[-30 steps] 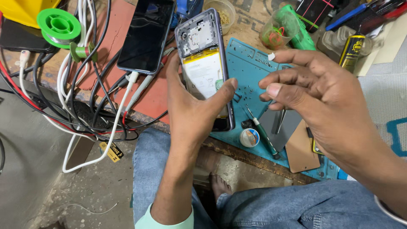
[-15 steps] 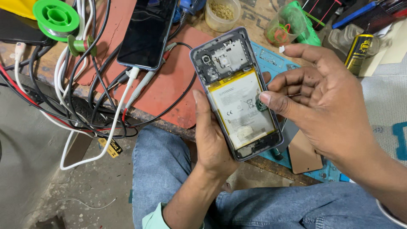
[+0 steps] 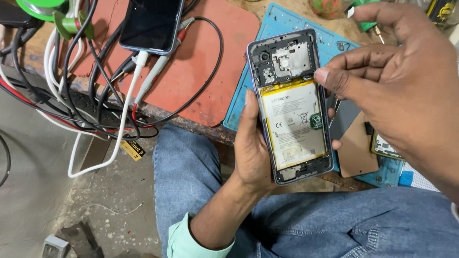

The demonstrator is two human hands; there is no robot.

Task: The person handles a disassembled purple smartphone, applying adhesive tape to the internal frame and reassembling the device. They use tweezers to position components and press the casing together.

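Bare hands, mint-green sleeve cuff (image 3: 191,239), blue denim jeans (image 3: 306,224)

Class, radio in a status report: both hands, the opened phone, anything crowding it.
Left hand grips opened purple-framed phone, yellow-edged white battery exposed. Right hand at its right edge, fingertips touching. Blue repair mat behind; nothing blocking.

The opened phone (image 3: 292,105) is a slim handset with its back cover off, framed by a purplish-grey rim. It is held upright above the lap, top end leaning slightly left, its open back facing the camera. The upper part shows a dark board area with a small round camera lens and a silvery metal shield. Below that a large pale yellow-edged battery fills most of the body, with a small green tab at its right edge.
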